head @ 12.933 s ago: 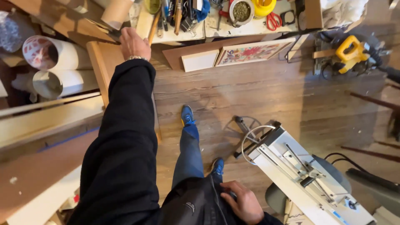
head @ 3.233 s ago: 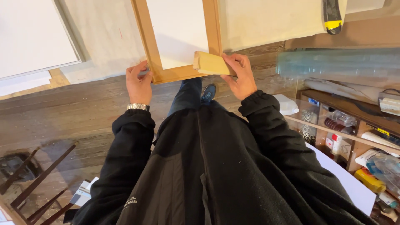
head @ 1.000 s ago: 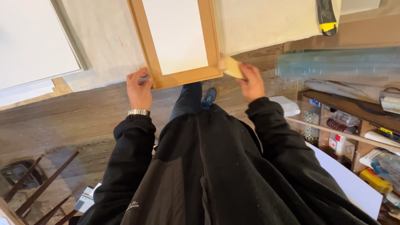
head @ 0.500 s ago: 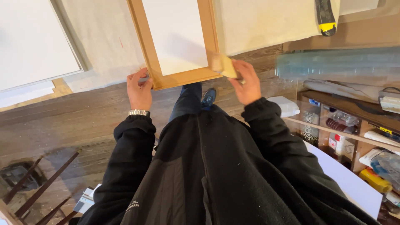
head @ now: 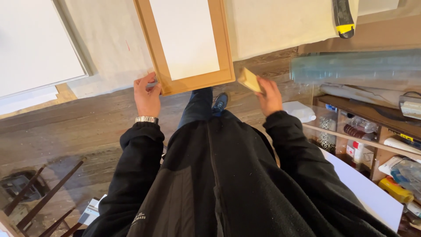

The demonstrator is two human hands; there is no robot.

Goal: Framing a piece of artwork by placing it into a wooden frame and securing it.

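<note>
A wooden frame (head: 193,83) with a white panel inside lies on a cream-covered worktop (head: 272,26), its near corner over the edge. My left hand (head: 147,95) grips the frame's near left corner; a metal watch sits on that wrist. My right hand (head: 268,94) holds a small tan sanding block (head: 249,80) just off the frame's near right corner, clear of the wood. Black jacket sleeves cover both arms.
A yellow and black utility knife (head: 343,17) lies on the worktop at the far right. A clear plastic roll (head: 355,66) and shelves with bottles and boxes (head: 372,136) stand at right. White panels (head: 35,48) lie at left. Dark chair legs (head: 39,202) sit lower left.
My right hand has pulled the sanding block off the frame's right edge and back toward me. The left hand has kept its hold on the frame corner.
</note>
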